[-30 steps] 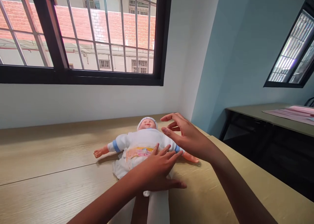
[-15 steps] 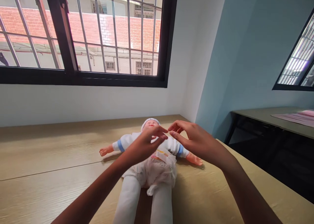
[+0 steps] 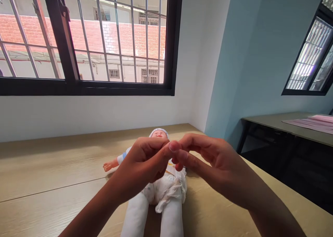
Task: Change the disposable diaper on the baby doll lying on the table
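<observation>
A baby doll (image 3: 162,190) in white clothes and a white cap lies on its back on the wooden table (image 3: 52,181), legs pointing toward me. A white diaper wraps its waist. My left hand (image 3: 145,162) and my right hand (image 3: 208,160) hover above the doll's chest, fingertips touching each other. Both have curled fingers. The fingers of each are pinched together; nothing I can make out shows between them. The hands hide the doll's torso and its right-side arm.
A large barred window (image 3: 85,39) fills the wall behind the table. A blue wall stands to the right. A second dark table (image 3: 283,124) with a pink mat (image 3: 312,122) is at the far right, with a gap between the two tables.
My left hand lifted off the doll's belly and rose to meet my right hand above the chest. Both hands' fingers curled and came together.
</observation>
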Action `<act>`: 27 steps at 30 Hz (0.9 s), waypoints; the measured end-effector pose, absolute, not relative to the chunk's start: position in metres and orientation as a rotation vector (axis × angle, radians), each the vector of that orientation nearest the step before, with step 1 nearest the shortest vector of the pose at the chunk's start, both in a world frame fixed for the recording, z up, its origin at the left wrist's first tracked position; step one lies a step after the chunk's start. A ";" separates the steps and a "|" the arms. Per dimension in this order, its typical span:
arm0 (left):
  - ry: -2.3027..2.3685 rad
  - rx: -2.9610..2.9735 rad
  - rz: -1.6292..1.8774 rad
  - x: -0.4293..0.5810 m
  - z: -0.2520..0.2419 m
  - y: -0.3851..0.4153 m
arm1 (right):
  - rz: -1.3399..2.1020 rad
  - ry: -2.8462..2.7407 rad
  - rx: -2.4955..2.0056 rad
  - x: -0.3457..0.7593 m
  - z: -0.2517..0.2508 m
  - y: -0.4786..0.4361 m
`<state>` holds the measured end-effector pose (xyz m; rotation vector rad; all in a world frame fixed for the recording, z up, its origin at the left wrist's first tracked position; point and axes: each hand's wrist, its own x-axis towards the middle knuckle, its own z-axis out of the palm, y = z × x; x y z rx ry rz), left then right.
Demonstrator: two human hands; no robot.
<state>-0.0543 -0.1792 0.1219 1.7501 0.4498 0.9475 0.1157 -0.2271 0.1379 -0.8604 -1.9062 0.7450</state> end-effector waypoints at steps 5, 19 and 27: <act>0.243 1.731 0.879 -0.063 0.123 -0.194 | 0.752 -1.899 -0.858 0.110 0.141 -0.250; 0.505 1.801 1.108 -0.066 0.125 -0.218 | 0.443 -1.849 -1.081 0.104 0.140 -0.275; 0.599 2.058 1.107 -0.071 0.125 -0.218 | 0.357 -1.824 -1.083 0.100 0.139 -0.282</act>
